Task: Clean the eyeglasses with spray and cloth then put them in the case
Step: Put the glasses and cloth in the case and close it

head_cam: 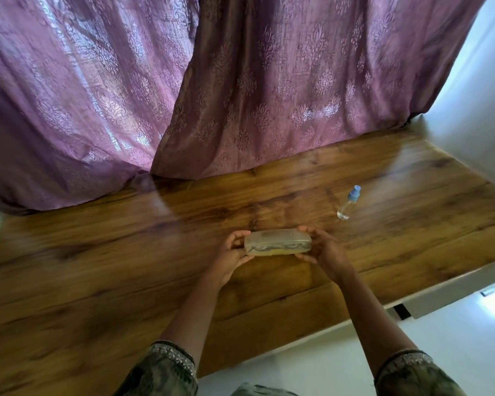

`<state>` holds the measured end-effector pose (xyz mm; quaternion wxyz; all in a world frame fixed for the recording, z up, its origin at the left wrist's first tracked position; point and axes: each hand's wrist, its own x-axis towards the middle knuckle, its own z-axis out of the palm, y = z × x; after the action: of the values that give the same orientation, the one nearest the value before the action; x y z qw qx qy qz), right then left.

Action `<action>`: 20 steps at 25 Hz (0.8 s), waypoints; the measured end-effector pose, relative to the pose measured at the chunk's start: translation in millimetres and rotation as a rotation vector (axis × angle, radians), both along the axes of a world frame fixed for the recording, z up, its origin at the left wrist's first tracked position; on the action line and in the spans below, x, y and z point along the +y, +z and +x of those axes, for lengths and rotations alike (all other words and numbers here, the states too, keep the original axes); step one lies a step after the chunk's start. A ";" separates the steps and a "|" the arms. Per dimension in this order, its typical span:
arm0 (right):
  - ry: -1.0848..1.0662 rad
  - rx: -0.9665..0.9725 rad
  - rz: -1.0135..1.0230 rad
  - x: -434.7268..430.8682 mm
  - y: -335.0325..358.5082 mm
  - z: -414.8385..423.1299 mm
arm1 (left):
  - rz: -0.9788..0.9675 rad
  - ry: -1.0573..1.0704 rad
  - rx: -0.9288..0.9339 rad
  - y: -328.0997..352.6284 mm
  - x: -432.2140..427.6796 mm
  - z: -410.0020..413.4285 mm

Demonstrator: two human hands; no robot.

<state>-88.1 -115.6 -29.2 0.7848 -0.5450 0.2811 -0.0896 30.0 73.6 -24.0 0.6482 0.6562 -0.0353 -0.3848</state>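
- closed translucent case (pixel 277 242), long with rounded corners; dark-rimmed glasses (pixel 279 247) dimly seen inside through the cloudy wall.
- gripped at both ends: left hand (pixel 229 257) curled round the left end, right hand (pixel 325 250) curled round the right end.
- held low over the table, touching or just above it, cannot tell.
- clear spray bottle (pixel 348 202) with pale blue cap, upright, apart to the right of the case.
- glossy wood-grain table (pixel 126 267), plank pattern.
- behind, purple curtain (pixel 240 81) with woven damask motifs; white wall (pixel 475 95) at right.
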 end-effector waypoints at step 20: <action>-0.196 0.056 0.020 -14.1 -9.4 -5.8 | -0.031 0.181 0.063 2.4 -24.7 -12.5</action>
<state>-94.0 -129.7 -38.6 0.7697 -0.5092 0.3555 -0.1477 17.5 48.9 -21.6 0.6910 0.6344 0.0385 -0.3445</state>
